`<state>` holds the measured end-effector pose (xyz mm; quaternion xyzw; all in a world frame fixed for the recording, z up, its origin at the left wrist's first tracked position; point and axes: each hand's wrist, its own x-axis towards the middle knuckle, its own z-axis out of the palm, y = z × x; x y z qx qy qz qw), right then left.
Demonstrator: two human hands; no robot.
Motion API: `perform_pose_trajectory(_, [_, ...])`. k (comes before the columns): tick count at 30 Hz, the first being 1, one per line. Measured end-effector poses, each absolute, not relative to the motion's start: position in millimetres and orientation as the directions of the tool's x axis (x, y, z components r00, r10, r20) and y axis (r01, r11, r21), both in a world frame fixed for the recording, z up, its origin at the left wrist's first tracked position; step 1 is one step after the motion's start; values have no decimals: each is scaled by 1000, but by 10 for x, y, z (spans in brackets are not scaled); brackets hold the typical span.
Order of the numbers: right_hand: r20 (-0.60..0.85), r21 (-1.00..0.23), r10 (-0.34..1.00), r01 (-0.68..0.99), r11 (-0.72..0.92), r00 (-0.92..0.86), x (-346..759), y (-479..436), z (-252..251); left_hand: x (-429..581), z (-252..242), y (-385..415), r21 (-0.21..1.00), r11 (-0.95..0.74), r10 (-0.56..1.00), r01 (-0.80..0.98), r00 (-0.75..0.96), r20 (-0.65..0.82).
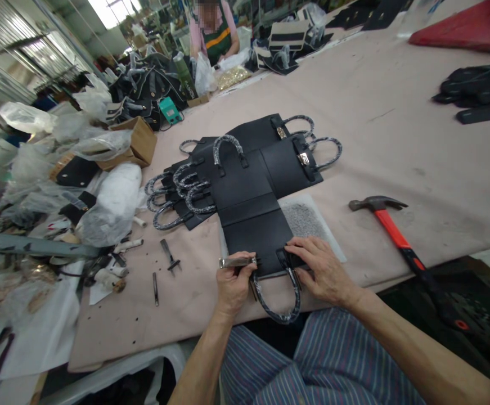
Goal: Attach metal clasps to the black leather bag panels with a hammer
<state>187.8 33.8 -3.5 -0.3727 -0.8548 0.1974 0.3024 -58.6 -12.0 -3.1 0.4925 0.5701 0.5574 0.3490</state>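
Observation:
A flat black leather bag panel (251, 216) lies on the pink table (388, 129) in front of me, its near edge over a grey pad (308, 219). My left hand (233, 286) is closed around a small metal tool (235, 262) held against the panel's near edge. My right hand (321, 270) presses flat on the panel beside a black strap tab (284, 260), fingers stretched out. A plastic-wrapped black handle (279, 306) loops down from that edge toward my lap.
Several more black bag panels with wrapped handles (185, 188) are stacked beyond. A red-handled hammer (392, 228) lies to the right. Small punches (169, 257) lie at left, near plastic bags (109, 205) and a cardboard box (137, 140). Another person (215, 31) works at the far end.

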Motion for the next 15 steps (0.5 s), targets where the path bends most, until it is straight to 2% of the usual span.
perform_pose_trajectory(10, [342, -583, 771, 522, 622, -537, 1882, 344, -20, -568, -21, -112, 961, -122, 952, 246, -244, 184])
perform_pose_trajectory(15, [334, -581, 775, 530, 618, -537, 1881, 345, -32, -556, -52, -103, 912, -171, 942, 373, -210, 263])
